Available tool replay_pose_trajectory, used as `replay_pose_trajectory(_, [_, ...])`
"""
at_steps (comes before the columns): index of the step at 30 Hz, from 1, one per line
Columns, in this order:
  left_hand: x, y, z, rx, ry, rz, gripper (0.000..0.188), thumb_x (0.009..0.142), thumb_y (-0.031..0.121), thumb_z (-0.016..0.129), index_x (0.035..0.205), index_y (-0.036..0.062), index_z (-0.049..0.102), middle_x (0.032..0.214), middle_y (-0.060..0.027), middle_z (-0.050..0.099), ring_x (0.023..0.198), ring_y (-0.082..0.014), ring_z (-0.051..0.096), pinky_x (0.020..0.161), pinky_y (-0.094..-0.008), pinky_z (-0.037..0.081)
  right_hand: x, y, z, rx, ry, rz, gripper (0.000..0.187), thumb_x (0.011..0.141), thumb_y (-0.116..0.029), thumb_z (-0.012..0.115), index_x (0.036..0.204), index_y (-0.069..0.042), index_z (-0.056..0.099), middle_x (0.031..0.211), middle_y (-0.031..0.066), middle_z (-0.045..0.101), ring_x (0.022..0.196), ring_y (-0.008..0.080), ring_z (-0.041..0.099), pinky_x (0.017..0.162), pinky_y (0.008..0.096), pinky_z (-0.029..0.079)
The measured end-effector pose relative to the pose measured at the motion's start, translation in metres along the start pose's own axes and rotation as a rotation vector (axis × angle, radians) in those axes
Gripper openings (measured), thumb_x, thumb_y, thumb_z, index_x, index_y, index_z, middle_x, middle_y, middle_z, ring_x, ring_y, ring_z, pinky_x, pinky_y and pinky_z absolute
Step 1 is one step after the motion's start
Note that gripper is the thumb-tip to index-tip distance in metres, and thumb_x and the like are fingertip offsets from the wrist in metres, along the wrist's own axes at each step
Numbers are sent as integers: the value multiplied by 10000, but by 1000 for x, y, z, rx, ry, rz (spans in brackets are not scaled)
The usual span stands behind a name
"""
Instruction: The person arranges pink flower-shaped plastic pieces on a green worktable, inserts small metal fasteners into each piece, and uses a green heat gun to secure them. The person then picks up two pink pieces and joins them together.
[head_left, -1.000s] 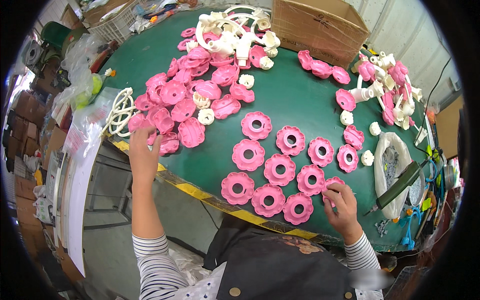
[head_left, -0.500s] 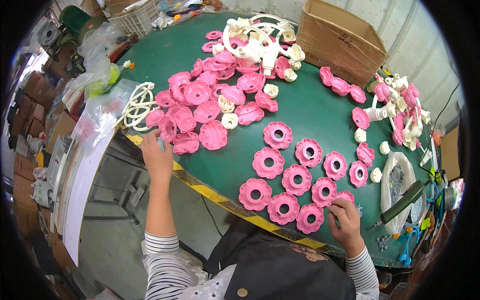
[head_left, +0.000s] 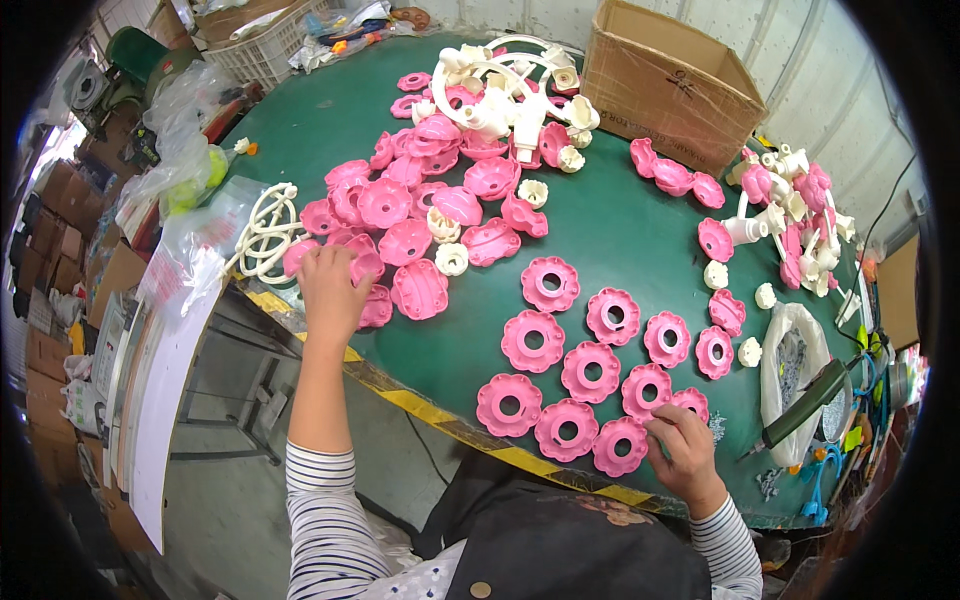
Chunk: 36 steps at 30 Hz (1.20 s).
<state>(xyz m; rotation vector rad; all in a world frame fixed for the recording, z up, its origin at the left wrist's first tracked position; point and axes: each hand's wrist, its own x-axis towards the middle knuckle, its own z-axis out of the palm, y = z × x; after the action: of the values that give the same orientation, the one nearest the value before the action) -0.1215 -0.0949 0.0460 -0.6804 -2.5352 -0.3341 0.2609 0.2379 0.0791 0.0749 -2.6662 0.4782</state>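
Note:
My left hand (head_left: 332, 295) reaches into the left edge of a heap of pink flower-shaped plastic cups. Its fingers curl over a pink cup (head_left: 367, 258), which shows beside them; the fingertips are partly hidden. At the lower right, my right hand (head_left: 685, 455) is bent with thumb and fingers close together, next to a pink flower-shaped ring (head_left: 620, 447). What those fingers pinch, if anything, is too small to make out. Another pink ring (head_left: 692, 402) lies just beyond the fingertips. Several similar rings, hollow side up, lie in loose rows, among them a ring (head_left: 568, 430).
White curved tube frames (head_left: 525, 105) lie behind the heap, with a cardboard box (head_left: 675, 95) at the back. White looped tubing (head_left: 265, 240) lies left. At right are a green electric screwdriver (head_left: 805, 405), a bag of screws (head_left: 795, 350) and a pink-and-white assembly (head_left: 795, 215).
My left hand has moved forward from the table edge onto the pink cups. The right hand stays beside the rings with little change.

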Motion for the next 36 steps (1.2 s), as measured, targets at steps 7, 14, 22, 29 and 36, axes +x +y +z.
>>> replay_pose_trajectory(7, [61,-40,23,182,-378,-132,164,822,188,663,913,92,761,924,-163,720,989,-351,657,942,-502,457,4,-2,2,-12,-57,21,294,737,-32,744,1020,-48,665,1041,100,651,827,254,650,671,364,521])
replay_pose_trajectory(14, [85,-137,77,51,-667,95,197,809,109,572,874,14,730,896,-253,695,880,-435,674,797,-525,521,4,5,0,-20,-106,-7,322,732,-44,737,1045,-40,663,1092,105,636,866,259,646,712,358,524])
replay_pose_trajectory(22, [81,-83,51,-240,-623,97,359,598,-30,757,942,-22,653,829,-160,685,806,-275,675,731,-382,524,-39,27,-38,-136,103,208,272,759,-11,727,1022,-30,661,1063,123,650,857,276,672,726,366,556])
replay_pose_trajectory(29, [94,-109,41,63,-429,57,92,811,35,629,874,-18,587,879,-197,639,837,-396,594,759,-431,480,-54,18,-42,-149,154,180,258,759,3,722,1007,-18,655,1044,119,652,875,280,676,746,373,567])
replay_pose_trajectory(36, [29,113,-69,-839,-362,3,251,947,79,574,1181,41,657,986,-72,646,761,-141,619,684,-310,511,-42,10,-38,251,248,368,222,864,-54,713,1079,-29,667,1060,113,657,867,231,664,755,334,544])
